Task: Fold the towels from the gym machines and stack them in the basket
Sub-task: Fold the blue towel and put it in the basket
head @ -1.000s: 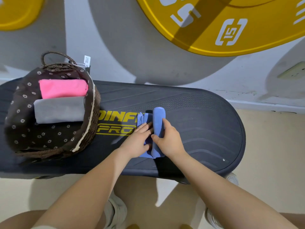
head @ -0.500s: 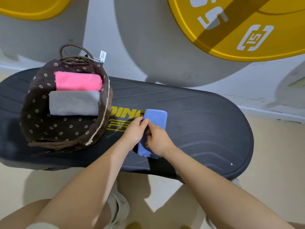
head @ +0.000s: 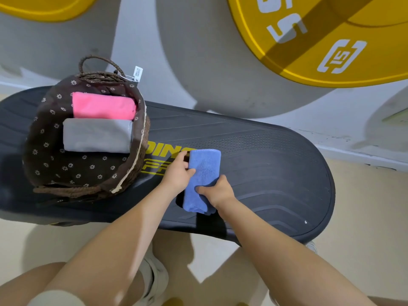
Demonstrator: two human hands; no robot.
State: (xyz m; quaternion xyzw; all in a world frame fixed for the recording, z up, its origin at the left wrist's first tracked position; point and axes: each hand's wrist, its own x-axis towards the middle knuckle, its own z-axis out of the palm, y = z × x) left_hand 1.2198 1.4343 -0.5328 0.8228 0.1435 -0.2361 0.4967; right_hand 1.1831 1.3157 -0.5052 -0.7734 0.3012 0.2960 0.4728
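A folded blue towel (head: 204, 171) lies on the black oval platform (head: 276, 173), near its middle. My left hand (head: 176, 176) grips the towel's left edge, thumb on top. My right hand (head: 217, 192) pinches its near right part. To the left stands a brown wicker basket (head: 55, 164) with a flowered dark lining. Inside it a folded pink towel (head: 103, 108) lies at the far side, and a folded grey towel (head: 97, 138) lies just in front of it.
Large yellow weight plates (head: 320, 40) lean against the grey wall behind the platform. A white tag (head: 138, 73) hangs from the basket's handle. Beige floor and my legs and shoes show below the platform's front edge.
The blue towel went from a narrow, partly folded strip to a wider, neat folded pad. Both hands shifted from pressing it flat to gripping its sides. The view moved right and closer.
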